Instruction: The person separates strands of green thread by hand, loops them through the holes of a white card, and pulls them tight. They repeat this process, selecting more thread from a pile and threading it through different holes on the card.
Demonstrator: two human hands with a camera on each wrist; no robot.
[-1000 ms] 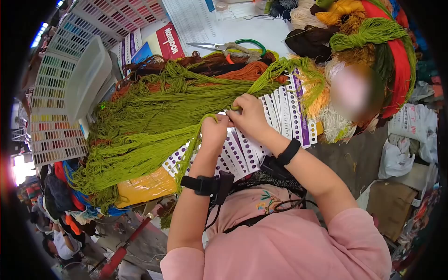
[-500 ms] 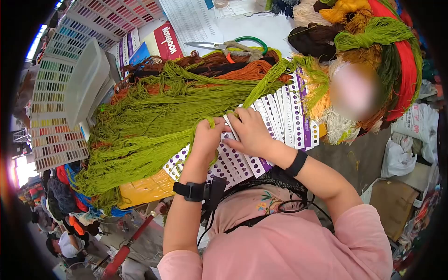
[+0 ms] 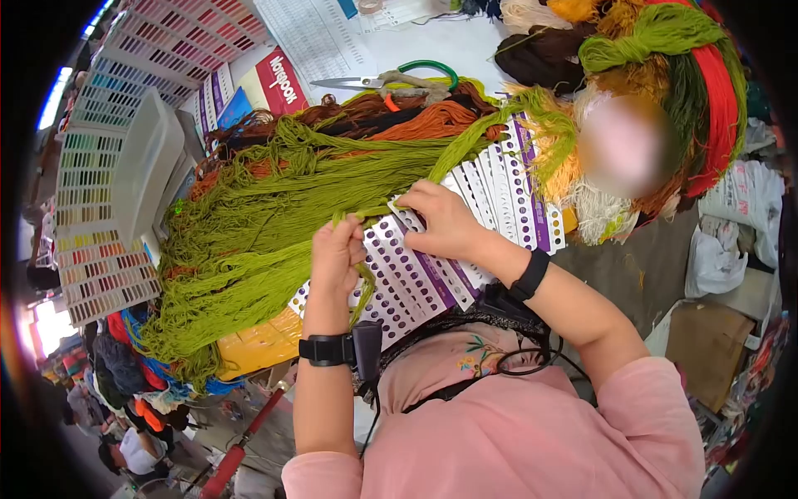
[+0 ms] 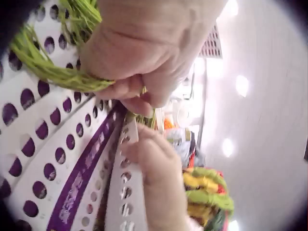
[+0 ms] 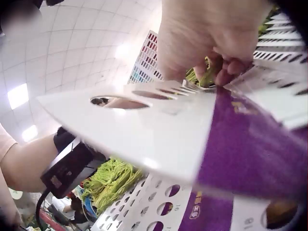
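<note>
My left hand [image 3: 334, 256] grips a strand of green yarn [image 4: 53, 72], its fingers curled; the yarn loops out below the hand in the left wrist view. To its right, my right hand [image 3: 446, 223] pinches the far end of a white and purple card [image 5: 159, 127] punched with a row of holes. The card stands tilted up from the others in the right wrist view. Green yarn shows at the right fingertips there. Beside both hands spreads a wide bundle of olive-green yarn [image 3: 332, 179]. Under them lie several overlapping punched cards [image 3: 399, 279].
Green-handled scissors [image 3: 357, 82] lie behind the yarn, next to a red notebook [image 3: 281, 81]. A clear plastic tray [image 3: 141, 166] leans at the left before colour charts [image 3: 83, 175]. Coloured skeins [image 3: 657, 50] are heaped at the right. A yellow packet [image 3: 262, 337] sits at the front edge.
The left hand has moved left, away from the right hand, with the green yarn in its fingers. The right hand has shifted from the yarn to the end of a punched card.
</note>
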